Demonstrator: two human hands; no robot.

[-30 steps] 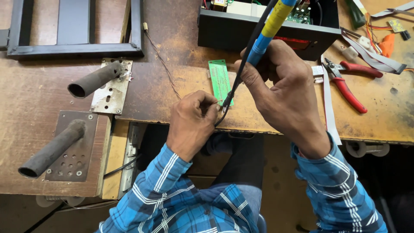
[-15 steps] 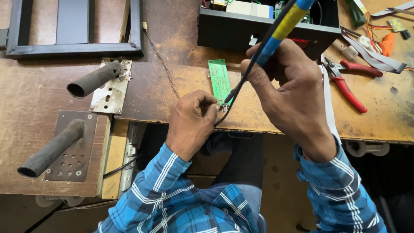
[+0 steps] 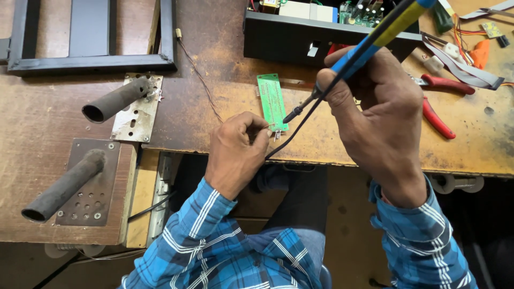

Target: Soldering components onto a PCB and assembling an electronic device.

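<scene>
My right hand (image 3: 377,109) grips a blue and yellow soldering iron (image 3: 369,38), its dark tip pointing down-left at the lower end of a small green circuit board (image 3: 272,101) on the wooden bench. My left hand (image 3: 235,152) pinches a thin wire or small part (image 3: 273,128) at the bench edge, just below the board and close to the iron's tip. A dark cord (image 3: 292,134) runs from the iron down past my left hand. Both sleeves are blue plaid.
An open black electronics box (image 3: 321,35) stands behind the board. Red-handled pliers (image 3: 441,101), a grey ribbon cable (image 3: 466,69) and small parts lie at the right. Two dark metal pipes on plates (image 3: 115,101) (image 3: 64,184) and a black frame (image 3: 88,61) occupy the left. A thin wire (image 3: 201,80) crosses the bench.
My right hand has lifted the soldering iron's tip slightly up and right, away from my left fingers toward the board's lower end. My left hand stays put.
</scene>
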